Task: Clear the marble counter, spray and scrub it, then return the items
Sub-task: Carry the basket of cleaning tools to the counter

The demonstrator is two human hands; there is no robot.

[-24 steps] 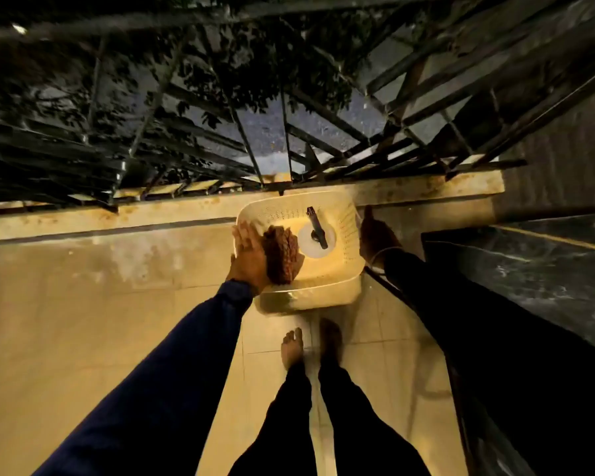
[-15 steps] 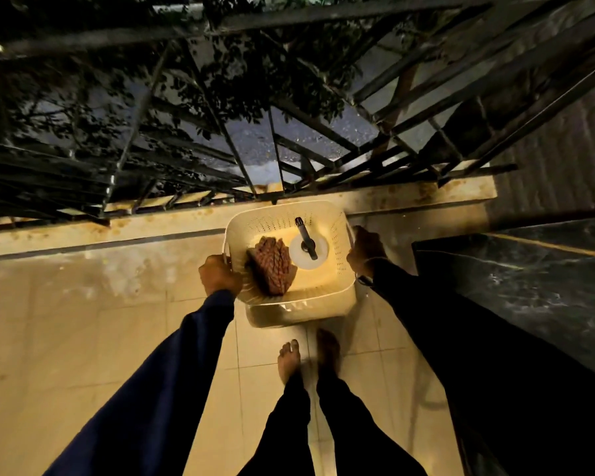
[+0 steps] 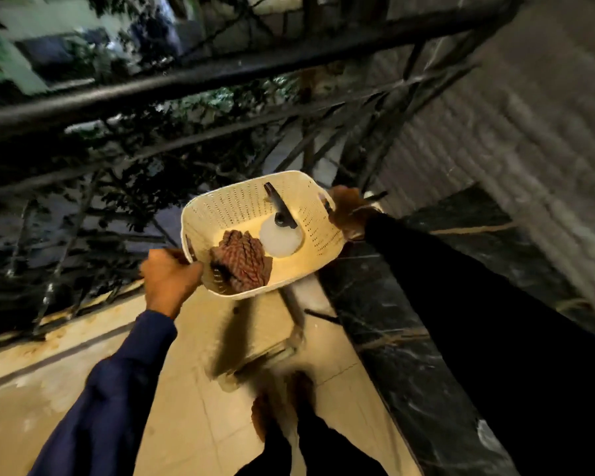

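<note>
A cream perforated plastic basket point(image 3: 241, 204) hangs in the air between my hands, tilted, its right end over the edge of the black marble counter point(image 3: 409, 365). My left hand point(image 3: 167, 278) grips the basket's near-left rim. At the far-right rim my right hand point(image 3: 349, 209) is closed on the handle. Inside the basket lie a reddish-brown scrubbing cloth point(image 3: 241, 266) and a white spray bottle point(image 3: 280, 237) with a black trigger head point(image 3: 279, 209).
A dark metal railing point(image 3: 220, 77) runs across behind the basket, with foliage beyond it. A grey ribbed wall point(image 3: 529, 139) rises to the right of the counter. Beige floor tiles point(image 3: 186, 389) and my bare feet point(image 3: 275, 403) are below. The picture is motion-blurred.
The basket stood on the floor with my hands at its sides. It is now lifted up and carried right toward the marble counter, and the view has swung upward.
</note>
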